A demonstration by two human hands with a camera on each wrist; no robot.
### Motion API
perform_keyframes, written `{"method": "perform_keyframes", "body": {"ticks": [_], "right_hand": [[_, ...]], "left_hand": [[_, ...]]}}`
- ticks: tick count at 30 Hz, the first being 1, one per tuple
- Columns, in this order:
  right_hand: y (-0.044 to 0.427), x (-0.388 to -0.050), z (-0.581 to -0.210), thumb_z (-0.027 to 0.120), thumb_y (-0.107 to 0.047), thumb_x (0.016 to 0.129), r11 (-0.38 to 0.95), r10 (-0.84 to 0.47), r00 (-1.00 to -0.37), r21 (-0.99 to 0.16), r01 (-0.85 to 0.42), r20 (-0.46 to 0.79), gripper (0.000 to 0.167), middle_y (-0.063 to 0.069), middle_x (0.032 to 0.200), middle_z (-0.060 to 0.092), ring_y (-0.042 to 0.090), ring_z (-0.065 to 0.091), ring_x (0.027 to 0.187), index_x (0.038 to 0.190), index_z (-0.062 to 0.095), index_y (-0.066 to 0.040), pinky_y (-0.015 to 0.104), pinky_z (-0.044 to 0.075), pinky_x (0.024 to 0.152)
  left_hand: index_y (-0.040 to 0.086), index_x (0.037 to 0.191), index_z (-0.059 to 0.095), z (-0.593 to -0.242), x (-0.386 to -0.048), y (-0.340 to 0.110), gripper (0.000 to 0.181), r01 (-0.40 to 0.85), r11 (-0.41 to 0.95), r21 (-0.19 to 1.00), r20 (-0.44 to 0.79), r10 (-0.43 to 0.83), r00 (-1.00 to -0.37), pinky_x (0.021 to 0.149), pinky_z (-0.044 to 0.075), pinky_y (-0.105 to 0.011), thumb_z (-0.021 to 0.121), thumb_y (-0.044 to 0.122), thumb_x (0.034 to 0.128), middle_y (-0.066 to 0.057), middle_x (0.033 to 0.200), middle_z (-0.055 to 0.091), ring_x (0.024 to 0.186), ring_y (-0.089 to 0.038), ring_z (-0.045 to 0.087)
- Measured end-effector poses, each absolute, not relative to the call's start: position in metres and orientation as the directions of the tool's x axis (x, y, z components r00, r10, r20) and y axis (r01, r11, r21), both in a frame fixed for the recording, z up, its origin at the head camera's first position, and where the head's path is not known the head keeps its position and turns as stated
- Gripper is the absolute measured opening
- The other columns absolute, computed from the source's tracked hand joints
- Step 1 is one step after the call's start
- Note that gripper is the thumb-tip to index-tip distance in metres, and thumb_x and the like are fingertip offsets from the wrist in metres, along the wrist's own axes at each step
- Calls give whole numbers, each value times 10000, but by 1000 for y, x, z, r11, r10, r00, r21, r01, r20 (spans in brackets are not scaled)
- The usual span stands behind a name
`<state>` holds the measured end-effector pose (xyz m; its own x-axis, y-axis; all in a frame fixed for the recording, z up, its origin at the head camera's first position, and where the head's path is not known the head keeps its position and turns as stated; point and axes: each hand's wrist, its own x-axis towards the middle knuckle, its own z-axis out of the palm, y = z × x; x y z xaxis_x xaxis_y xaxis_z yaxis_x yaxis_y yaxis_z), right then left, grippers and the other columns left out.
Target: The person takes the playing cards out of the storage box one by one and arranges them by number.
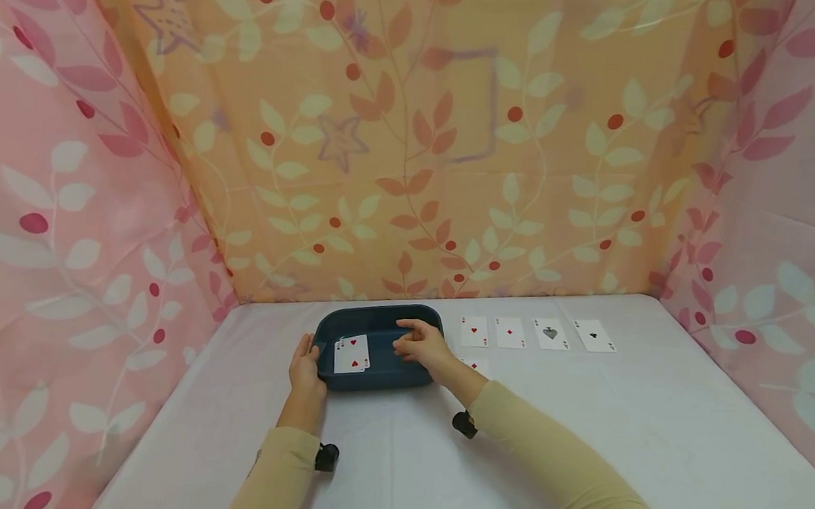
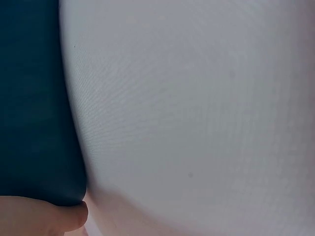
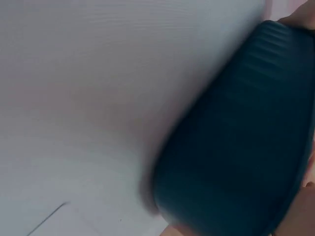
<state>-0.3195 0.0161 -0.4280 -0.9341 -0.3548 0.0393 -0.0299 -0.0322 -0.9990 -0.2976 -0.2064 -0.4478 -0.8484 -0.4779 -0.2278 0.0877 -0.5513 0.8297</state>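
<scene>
A: Tray [image 1: 376,381]?
B: One, dark blue, on the bench [image 1: 387,448], between the hands.
A: Left hand [image 1: 307,371]?
B: Clamped on the tray's left end, thumb side over the rim; presumably to steady it.
A: Right hand [image 1: 426,350]?
B: Over the tray's right end, index finger extended, fingers loosely apart; no card visible in it. Its wrist view is blurred.
A: Tray contents?
B: Pile [image 1: 351,355] of overlapping cards, face up, at the left end; hearts on top, count uncertain. Likely kept together there for collection.
A: Outside the tray?
B: Four aces, face up, well spaced, one per suit: heart [image 1: 474,332], diamond [image 1: 510,333], spade [image 1: 550,334], club [image 1: 595,336]. Seemingly column heads for sorting: a red diamond card [image 1: 475,365] lies below the heart, partly hidden by the right arm.
A: Surface?
B: White cover, smooth, faint centre crease.
A: Room?
B: Back curtain [image 1: 384,149], yellow-orange, leaf print, purple stars; pink leaf-print curtains at left [image 1: 64,257] and right [image 1: 779,222].
</scene>
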Motion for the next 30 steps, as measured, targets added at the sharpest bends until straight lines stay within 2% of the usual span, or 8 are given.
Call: {"method": "perform_keyframes", "body": {"ticks": [3,6,11,14,18,23,26,30], "right_hand": [[2,-326,-430,652,-27,914,30,-387,-922,-999,-34,20,497,46,864,650,353,665,914,1377,480,24,478,537,854],[-11,-332,-430,668,-82,919,105,-418,-909,-994,-34,-13,536,54,899,650,422,632,991,1409,462,-8,423,551,790],[-30,-340,-433,695,-95,901,275,-447,-892,-960,-58,-74,567,134,944,631,348,629,907,1418,471,-29,386,527,757],[-40,-346,-438,717,-115,887,404,-450,-889,-907,-116,-87,588,207,1184,596,312,575,1050,1419,479,-35,429,478,929],[-50,-351,-445,736,-169,875,551,-474,-875,-809,-205,-101,639,193,1459,436,332,397,1339,1437,460,-41,478,315,1107],[-66,-374,-468,808,-205,805,658,-475,-868,-713,-243,-143,753,174,1456,453,337,395,1352,1457,449,-89,483,331,1096],[-72,-396,-490,839,-315,766,701,-461,-877,-662,-265,-137,818,130,1452,470,300,432,1327,1470,446,-175,467,357,1078],[-75,-394,-482,828,-272,780,734,-424,-893,-634,-242,-150,785,117,1443,485,314,454,1304,1466,455,-192,533,348,1064]], "left_hand": [[65,1534,252,-448,-298,-207,513,88,-560,824,-235,-479,-846,1151,196,-268,330,-15,1033,-53,1581,263,1447,-153,213],[64,1533,258,-448,-299,-208,512,94,-562,822,-234,-484,-843,1153,197,-275,334,-15,1033,-55,1579,269,1445,-153,221],[57,1530,260,-449,-299,-209,509,94,-555,826,-234,-490,-840,1154,191,-271,330,-18,1031,-62,1578,268,1446,-158,218],[61,1530,265,-448,-299,-209,507,81,-553,829,-242,-487,-839,1152,194,-262,326,-14,1033,-56,1578,270,1446,-158,218],[69,1534,251,-445,-296,-206,511,57,-554,830,-255,-470,-845,1157,182,-280,319,-12,1034,-56,1583,253,1451,-167,204],[61,1529,267,-451,-294,-203,508,75,-545,835,-240,-484,-842,1153,207,-302,342,-12,1032,-75,1572,280,1441,-181,237],[69,1511,332,-462,-301,-205,496,121,-551,825,-213,-503,-838,1131,250,-262,397,4,1024,-51,1542,353,1417,-151,289],[40,1506,328,-459,-301,-207,497,144,-571,808,-206,-504,-839,1133,249,-268,388,-23,1017,-74,1546,340,1421,-166,284]]}}
